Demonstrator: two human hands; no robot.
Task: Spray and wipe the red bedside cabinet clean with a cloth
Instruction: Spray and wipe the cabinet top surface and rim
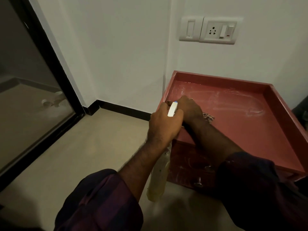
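Two hands over the red cabinet (pixel 250 130) | left hand (pixel 164 125) — fingers wrapped round spray bottle (pixel 158 177) | right hand (pixel 190 109) — fingers curled over cloth (pixel 209 117), pressing it onto the top

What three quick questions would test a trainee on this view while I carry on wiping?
1. True or false: the left hand grips the spray bottle.
2. What does the right hand hold against the cabinet top? A) a checked cloth B) a sponge C) a brush
3. Fill in: the wall socket sits ____ the cabinet top.

Key: 1 true; 2 A; 3 above.
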